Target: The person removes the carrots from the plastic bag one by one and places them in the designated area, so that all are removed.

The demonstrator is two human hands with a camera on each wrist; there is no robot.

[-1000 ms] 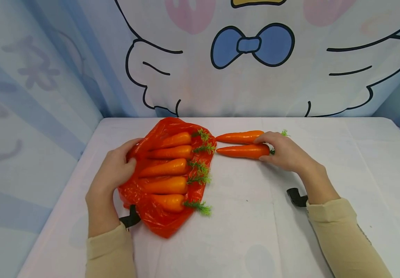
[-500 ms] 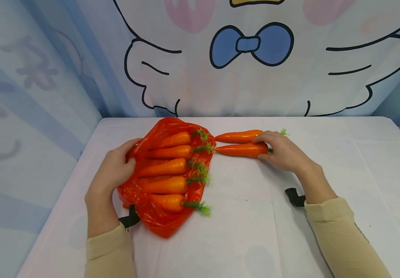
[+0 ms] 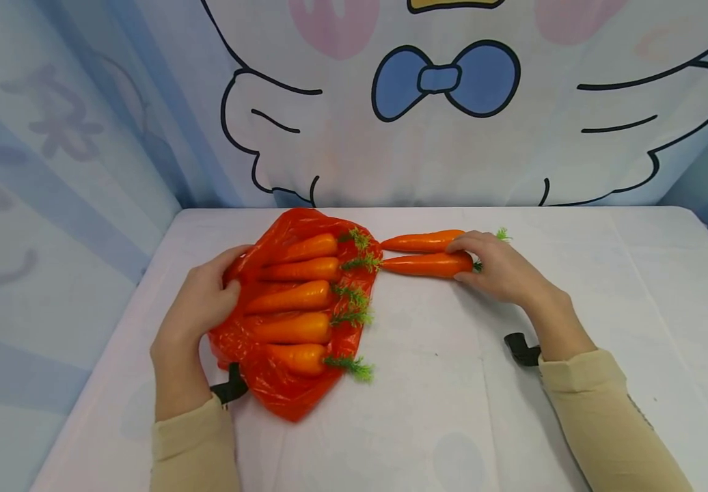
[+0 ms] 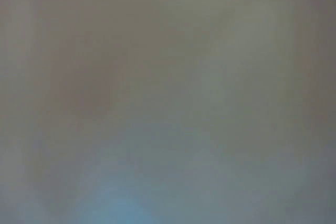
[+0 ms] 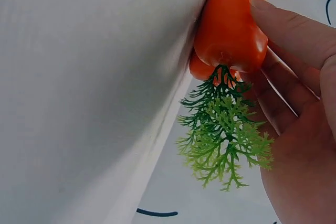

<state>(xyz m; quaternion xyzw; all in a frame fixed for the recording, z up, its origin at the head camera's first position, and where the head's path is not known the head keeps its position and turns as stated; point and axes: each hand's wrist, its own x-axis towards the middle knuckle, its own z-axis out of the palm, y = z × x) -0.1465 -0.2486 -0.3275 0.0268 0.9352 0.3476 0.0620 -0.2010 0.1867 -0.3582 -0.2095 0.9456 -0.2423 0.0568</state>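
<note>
In the head view, my left hand (image 3: pixel 203 301) grips the left edge of a red plastic bag (image 3: pixel 292 403), its fingertips hidden behind the film. Several orange carrots (image 3: pixel 292 329) with green tops lie side by side on the bag, tops pointing right. To the right, my right hand (image 3: pixel 501 270) holds the thick end of another carrot (image 3: pixel 421 265), thumb on the near side. A further carrot (image 3: pixel 418 242) lies just behind, partly covered by the fingers. In the right wrist view, leafy greens (image 5: pixel 226 129) hang free below the thumb. The left wrist view is only blur.
Everything lies on a white-covered table (image 3: pixel 403 424). A cartoon-printed curtain (image 3: pixel 446 150) stands along its back edge, and a pale blue curtain (image 3: pixel 52 239) is at the left. A black wrist mount (image 3: pixel 523 350) sticks out from the right sleeve, another (image 3: pixel 231 386) from the left.
My right hand and the nearer carrot have shifted very slightly left, toward the bag. The left hand and the bag look the same.
</note>
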